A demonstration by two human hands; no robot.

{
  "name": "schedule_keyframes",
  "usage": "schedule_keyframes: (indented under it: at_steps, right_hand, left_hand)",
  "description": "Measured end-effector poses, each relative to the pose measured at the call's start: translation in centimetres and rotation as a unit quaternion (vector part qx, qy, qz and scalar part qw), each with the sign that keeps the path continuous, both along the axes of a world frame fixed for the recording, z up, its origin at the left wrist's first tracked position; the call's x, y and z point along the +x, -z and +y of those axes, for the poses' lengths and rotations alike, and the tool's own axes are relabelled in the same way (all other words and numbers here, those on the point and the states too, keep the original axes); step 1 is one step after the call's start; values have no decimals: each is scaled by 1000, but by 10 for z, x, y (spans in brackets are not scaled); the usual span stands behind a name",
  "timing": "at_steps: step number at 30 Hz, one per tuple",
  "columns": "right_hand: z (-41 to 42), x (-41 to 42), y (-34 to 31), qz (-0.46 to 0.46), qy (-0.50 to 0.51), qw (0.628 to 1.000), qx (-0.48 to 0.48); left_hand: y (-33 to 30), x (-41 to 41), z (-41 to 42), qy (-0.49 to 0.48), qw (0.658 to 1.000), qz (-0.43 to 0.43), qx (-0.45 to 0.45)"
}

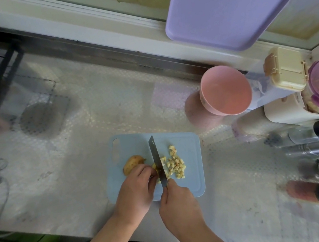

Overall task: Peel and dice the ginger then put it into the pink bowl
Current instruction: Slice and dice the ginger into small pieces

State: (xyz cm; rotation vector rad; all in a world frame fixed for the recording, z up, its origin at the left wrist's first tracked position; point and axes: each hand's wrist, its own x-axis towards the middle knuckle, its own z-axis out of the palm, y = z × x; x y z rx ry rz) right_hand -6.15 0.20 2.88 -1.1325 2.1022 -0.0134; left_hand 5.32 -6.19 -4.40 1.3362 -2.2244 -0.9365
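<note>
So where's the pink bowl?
In the head view, the pink bowl stands empty on the counter, up and right of the blue cutting board, beside the cream lidded container.

head cam | looks steeply down | near counter (71,136) | edges blurred, probably wide-angle

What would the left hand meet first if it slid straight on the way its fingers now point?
The left hand points up and right, pinching the ginger strips. Straight ahead, almost touching, stands the knife blade held by the right hand; the diced ginger lies beyond it.
</note>
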Motion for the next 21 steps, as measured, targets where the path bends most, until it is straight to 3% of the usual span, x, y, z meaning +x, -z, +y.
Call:
schedule_keyframes:
  at_steps: [21]
  right_hand:
    - [9, -2, -1, -20, 21, 998, -52]
  left_hand:
    - [-6, 0, 1, -19, 1000, 5, 21]
